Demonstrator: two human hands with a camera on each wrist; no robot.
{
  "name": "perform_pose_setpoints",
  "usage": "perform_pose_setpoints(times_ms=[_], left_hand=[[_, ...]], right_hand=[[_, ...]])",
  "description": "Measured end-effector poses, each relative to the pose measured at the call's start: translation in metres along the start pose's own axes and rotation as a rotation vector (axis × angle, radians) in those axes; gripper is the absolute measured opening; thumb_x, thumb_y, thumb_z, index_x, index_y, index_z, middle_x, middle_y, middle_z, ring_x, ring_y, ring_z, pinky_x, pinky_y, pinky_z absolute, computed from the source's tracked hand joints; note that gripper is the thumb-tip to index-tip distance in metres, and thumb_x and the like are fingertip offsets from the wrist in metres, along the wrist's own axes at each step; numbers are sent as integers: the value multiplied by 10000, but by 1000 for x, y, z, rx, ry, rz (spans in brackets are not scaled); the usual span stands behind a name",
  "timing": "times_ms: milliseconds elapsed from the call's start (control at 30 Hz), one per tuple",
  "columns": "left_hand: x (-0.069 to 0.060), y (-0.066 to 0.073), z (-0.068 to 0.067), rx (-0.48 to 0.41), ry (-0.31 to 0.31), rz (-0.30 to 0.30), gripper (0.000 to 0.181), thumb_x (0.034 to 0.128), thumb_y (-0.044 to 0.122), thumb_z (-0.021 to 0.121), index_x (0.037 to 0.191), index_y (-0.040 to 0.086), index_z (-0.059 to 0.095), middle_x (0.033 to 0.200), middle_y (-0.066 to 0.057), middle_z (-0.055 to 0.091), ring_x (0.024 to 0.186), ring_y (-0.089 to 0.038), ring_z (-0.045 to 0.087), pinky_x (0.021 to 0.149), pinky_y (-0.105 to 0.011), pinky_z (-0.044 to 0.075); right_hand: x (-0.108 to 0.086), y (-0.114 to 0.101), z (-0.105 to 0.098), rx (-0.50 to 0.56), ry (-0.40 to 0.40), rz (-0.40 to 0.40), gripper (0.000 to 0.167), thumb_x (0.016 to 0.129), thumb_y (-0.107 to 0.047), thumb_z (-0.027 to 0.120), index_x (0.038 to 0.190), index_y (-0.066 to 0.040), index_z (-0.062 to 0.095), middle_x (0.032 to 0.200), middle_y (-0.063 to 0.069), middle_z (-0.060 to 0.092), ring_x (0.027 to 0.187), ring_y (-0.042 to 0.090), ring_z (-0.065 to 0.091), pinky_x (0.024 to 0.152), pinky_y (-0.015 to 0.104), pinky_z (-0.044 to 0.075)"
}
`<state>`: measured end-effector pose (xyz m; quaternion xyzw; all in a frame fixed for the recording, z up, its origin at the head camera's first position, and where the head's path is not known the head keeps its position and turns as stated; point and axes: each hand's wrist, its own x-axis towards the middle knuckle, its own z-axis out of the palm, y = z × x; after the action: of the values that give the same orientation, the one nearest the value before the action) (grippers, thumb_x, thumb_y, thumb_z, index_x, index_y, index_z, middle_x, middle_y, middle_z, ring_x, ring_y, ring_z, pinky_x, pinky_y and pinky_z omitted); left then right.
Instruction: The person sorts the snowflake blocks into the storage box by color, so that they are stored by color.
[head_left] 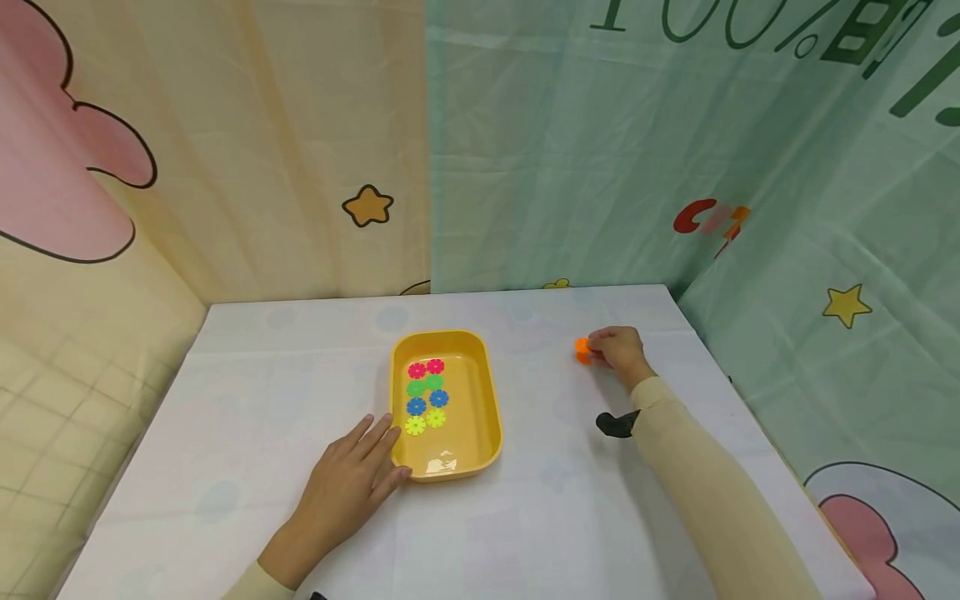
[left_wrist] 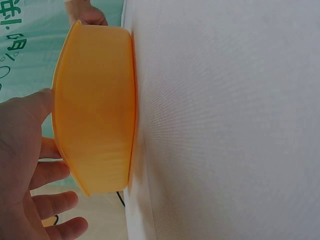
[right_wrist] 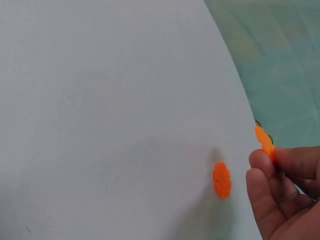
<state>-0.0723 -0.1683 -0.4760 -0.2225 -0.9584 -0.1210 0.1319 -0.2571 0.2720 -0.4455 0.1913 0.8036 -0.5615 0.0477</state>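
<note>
My right hand [head_left: 618,350] pinches an orange flower-shaped disc [right_wrist: 265,142] between thumb and finger, raised off the table. A second orange disc [right_wrist: 222,180] lies on the table beside that hand in the right wrist view. My left hand [head_left: 348,475] touches the left rim of a yellow tray [head_left: 487,400], its fingers spread and fairly straight. Inside the tray, flower discs lie in pairs: pink discs [head_left: 417,371] at the far end, then green discs [head_left: 416,388], blue discs [head_left: 416,406] and yellow-green discs [head_left: 415,426]. The tray's right half shows bare.
A white cloth covers the table [head_left: 262,400]. Printed curtains [head_left: 540,167] hang behind its far edge and along both sides. A black strap end [head_left: 617,425] sticks out from the right sleeve, above the table.
</note>
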Motion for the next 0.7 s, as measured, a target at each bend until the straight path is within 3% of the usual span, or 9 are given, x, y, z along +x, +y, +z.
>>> perform_pose_setpoints(times_ms=[233, 467, 700], left_hand=[[1, -1, 2, -7, 19, 12, 662, 903, 488, 744, 1387, 51, 628, 1504, -109, 548, 1407, -366, 475, 981, -557, 520], [0, -1, 2, -8, 22, 11, 662, 903, 490, 743, 1385, 51, 630, 1504, -109, 548, 1406, -367, 476, 975, -557, 523], [0, 0, 2, -11, 3, -8, 666, 904, 495, 740, 1392, 57, 625, 1513, -101, 540, 1415, -362, 466, 988, -556, 515]], right_hand=[[-5, -12, 12, 43, -53, -35, 319, 1015, -71, 614, 1291, 89, 609, 1199, 222, 641, 802, 128, 717, 912, 348, 593], [-16, -29, 29, 73, -101, -80, 330, 1005, -109, 648, 1284, 65, 625, 1223, 230, 654, 800, 106, 700, 766, 207, 590], [-30, -48, 52, 95, -142, -112, 279, 976, -91, 686, 1215, 52, 667, 1150, 190, 678, 819, 163, 705, 731, 205, 594]])
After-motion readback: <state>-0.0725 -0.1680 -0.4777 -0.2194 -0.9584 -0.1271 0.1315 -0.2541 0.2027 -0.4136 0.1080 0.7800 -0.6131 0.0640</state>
